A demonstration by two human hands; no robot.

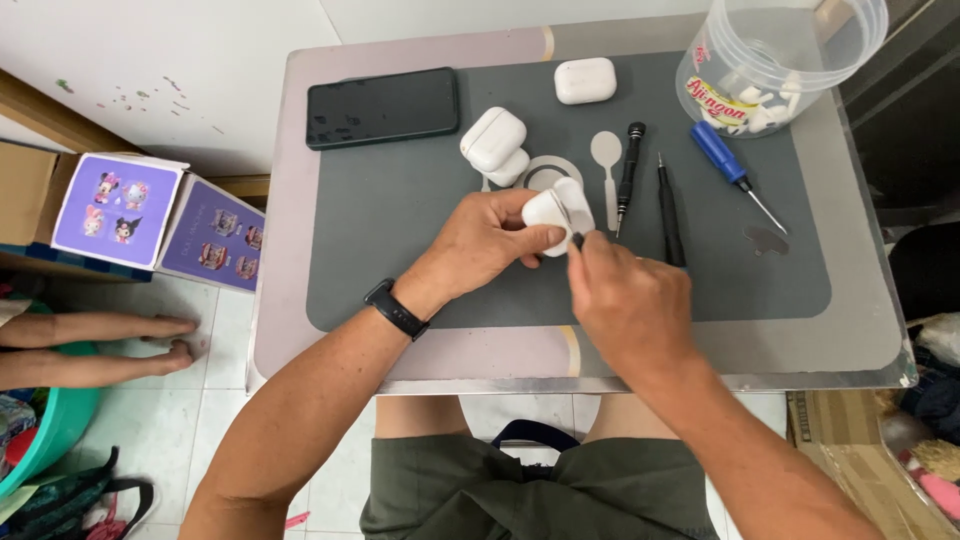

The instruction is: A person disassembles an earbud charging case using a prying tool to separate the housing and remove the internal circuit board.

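My left hand grips a small white earbud case above the dark grey work mat. My right hand pinches a thin dark tool whose tip touches the case's lower edge. The case's lid stands open, its inside turned away from me. Just beyond the hands lie another open white earbud case and a round white ring. A black band is on my left wrist.
On the mat: a black phone at back left, a shut white case, a white spoon-shaped pry tool, two black drivers, a blue-handled screwdriver. A clear plastic jar stands back right. Another person's legs are at left.
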